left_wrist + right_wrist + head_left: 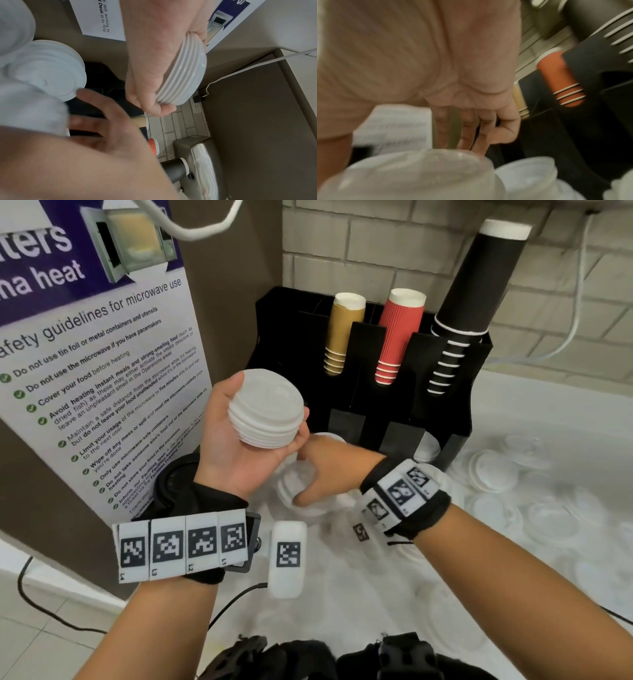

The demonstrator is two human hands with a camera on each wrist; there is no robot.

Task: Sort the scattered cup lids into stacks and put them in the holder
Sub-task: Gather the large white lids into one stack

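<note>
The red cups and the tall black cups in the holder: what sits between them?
In the head view, only an upright black divider panel of the holder stands between the red cups and the black cups.

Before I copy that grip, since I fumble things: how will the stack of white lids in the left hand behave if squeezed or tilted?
Probably light: the left hand carries the stack of white lids on thumb and fingertips alone. The lids look thin, so a hard squeeze may flex them. Their rims look nested, so tilting should not scatter them.

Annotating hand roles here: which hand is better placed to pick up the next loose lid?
Right. The right hand is already down among the loose lids; the left hand is raised, full with a stack of lids.
</note>
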